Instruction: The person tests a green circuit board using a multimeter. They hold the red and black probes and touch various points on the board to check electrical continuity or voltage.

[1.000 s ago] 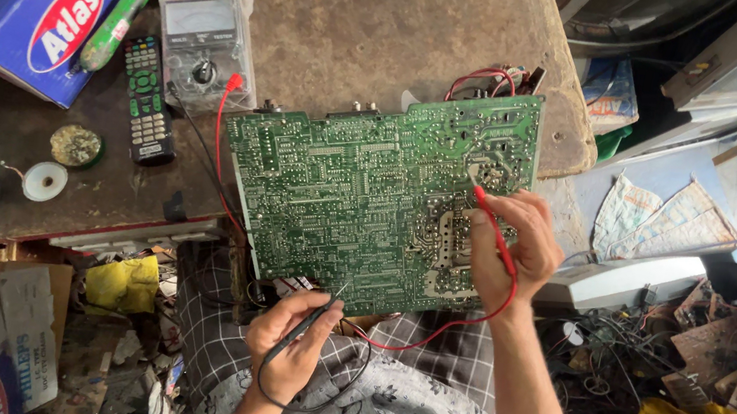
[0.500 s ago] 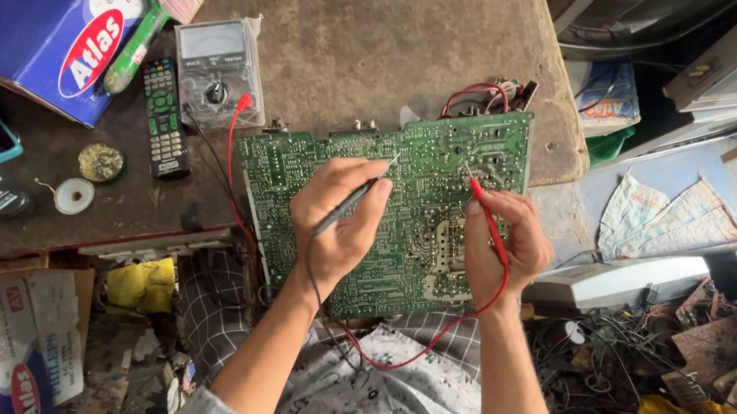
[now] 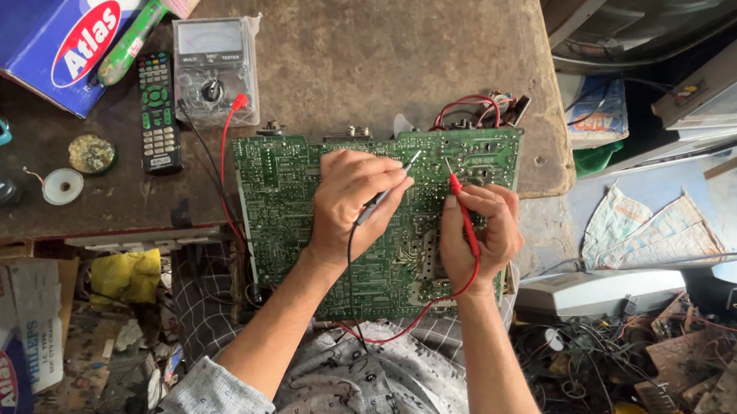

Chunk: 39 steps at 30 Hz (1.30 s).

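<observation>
Circuit board [image 3: 294,197], green and solder-side up, lay half on the brown bench [image 3: 389,48] and half over my lap. My left hand [image 3: 353,197] was closed around the black probe [image 3: 386,195], its tip resting near the board's top edge. My right hand [image 3: 479,231] pinched the red probe [image 3: 461,212] just beside it, tip down close to the black one. To do this well, I judged, each tip had to sit square on a single solder pad without bridging its neighbour, wrists braced on the board. Red lead [image 3: 231,137] ran back to the grey dial meter [image 3: 214,68], up left and turned toward me, beside a black remote [image 3: 158,113]; I'd want its needle readable without lifting either tip.
</observation>
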### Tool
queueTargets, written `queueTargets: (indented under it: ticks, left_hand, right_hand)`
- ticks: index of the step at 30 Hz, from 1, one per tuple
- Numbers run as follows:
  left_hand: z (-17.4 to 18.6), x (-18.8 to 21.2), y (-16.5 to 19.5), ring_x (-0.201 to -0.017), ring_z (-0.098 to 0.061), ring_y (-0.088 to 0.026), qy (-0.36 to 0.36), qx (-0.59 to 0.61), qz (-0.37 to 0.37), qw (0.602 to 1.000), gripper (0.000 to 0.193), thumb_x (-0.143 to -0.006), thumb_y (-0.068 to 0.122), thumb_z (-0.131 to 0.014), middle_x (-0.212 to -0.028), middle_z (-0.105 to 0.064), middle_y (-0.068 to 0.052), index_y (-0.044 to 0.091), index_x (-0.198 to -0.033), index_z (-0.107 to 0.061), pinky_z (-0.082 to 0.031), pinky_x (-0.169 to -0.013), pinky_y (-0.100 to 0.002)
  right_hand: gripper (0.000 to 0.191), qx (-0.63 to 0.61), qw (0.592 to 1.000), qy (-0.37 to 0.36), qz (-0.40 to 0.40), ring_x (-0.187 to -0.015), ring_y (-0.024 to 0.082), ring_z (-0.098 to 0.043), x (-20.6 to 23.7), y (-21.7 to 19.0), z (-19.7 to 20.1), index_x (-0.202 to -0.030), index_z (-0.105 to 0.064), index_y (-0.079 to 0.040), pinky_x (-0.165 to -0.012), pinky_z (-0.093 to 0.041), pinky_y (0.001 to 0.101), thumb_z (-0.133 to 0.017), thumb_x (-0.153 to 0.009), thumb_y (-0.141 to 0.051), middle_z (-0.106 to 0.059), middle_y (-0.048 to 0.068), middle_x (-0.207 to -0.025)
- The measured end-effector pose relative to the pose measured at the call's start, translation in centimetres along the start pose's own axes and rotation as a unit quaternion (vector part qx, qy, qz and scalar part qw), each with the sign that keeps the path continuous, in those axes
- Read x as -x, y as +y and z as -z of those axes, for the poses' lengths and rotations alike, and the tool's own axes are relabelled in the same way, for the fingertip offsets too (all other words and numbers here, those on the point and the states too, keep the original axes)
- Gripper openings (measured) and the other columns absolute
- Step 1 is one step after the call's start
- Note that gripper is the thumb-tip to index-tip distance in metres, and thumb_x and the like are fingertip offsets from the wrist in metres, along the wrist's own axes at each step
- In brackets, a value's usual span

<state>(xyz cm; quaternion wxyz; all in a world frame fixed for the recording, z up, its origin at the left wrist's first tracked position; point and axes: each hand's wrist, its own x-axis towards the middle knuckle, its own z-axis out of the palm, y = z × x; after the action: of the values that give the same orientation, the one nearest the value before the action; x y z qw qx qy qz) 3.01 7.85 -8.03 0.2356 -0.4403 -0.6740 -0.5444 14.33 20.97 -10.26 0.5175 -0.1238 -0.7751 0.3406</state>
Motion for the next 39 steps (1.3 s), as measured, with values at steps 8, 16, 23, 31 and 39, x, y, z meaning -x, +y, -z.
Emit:
queueTargets:
  ticks: [8, 16, 23, 31, 39]
  left_hand:
    - [-0.4, 0.3, -0.4, -0.096, -0.068, -0.019, -0.025, -0.026, -0.009, 0.999, 0.025, -0.083, 0.006, -0.089, -0.107, -0.075, 0.0, 0.011, -0.099, -0.071, -0.045, -0.096, -0.038]
    - [-0.5, 0.4, -0.5, -0.094, -0.067, -0.018, -0.02, -0.033, -0.011, 0.999, 0.025, -0.084, 0.006, -0.089, -0.109, -0.075, 0.0, 0.011, -0.101, -0.071, -0.046, -0.096, -0.037]
    - [-0.5, 0.4, -0.6, -0.092, -0.067, -0.018, -0.033, -0.035, -0.009, 0.999, 0.026, -0.084, 0.007, -0.089, -0.107, -0.075, 0.001, 0.012, -0.102, -0.072, -0.045, -0.095, -0.037]
    - [-0.5, 0.5, -0.9, -0.092, -0.067, -0.017, -0.041, -0.033, -0.002, 0.999, 0.022, -0.085, 0.008, -0.089, -0.106, -0.076, 0.002, 0.011, -0.101, -0.073, -0.044, -0.096, -0.036]
    - [-0.5, 0.6, -1.3, -0.094, -0.067, -0.015, -0.062, -0.044, -0.026, 0.997, 0.02, -0.085, 0.012, -0.089, -0.106, -0.076, 0.004, 0.014, -0.099, -0.074, -0.041, -0.097, -0.036]
  right_hand:
    - [0.018, 0.017, 1.0, 0.004, 0.0, -0.098, 0.025, -0.066, -0.2, 0.1, -0.1, -0.096, -0.066, -0.004, -0.087, -0.055, 0.0346, -0.077, -0.087, 0.008, -0.075, 0.01, -0.101]
    - [0.018, 0.04, 0.999, 0.018, -0.007, -0.098, 0.025, -0.066, -0.4, 0.1, -0.5, -0.097, -0.068, -0.005, -0.089, -0.055, 0.0354, -0.079, -0.088, 0.007, -0.075, 0.008, -0.1]
    - [0.018, 0.038, 0.999, 0.013, -0.014, -0.097, 0.024, -0.064, -0.3, 0.2, -0.5, -0.097, -0.069, -0.004, -0.088, -0.054, 0.0345, -0.079, -0.087, 0.007, -0.075, 0.008, -0.1]
    - [0.018, 0.039, 0.999, 0.01, -0.015, -0.098, 0.023, -0.064, -0.3, 0.2, -0.7, -0.097, -0.069, -0.004, -0.087, -0.054, 0.0338, -0.079, -0.088, 0.007, -0.076, 0.008, -0.101]
    - [0.016, 0.034, 0.999, -0.013, 0.0, -0.099, 0.024, -0.064, -0.2, 0.5, -0.5, -0.097, -0.072, -0.003, -0.088, -0.054, 0.0348, -0.08, -0.087, 0.006, -0.075, 0.008, -0.101]
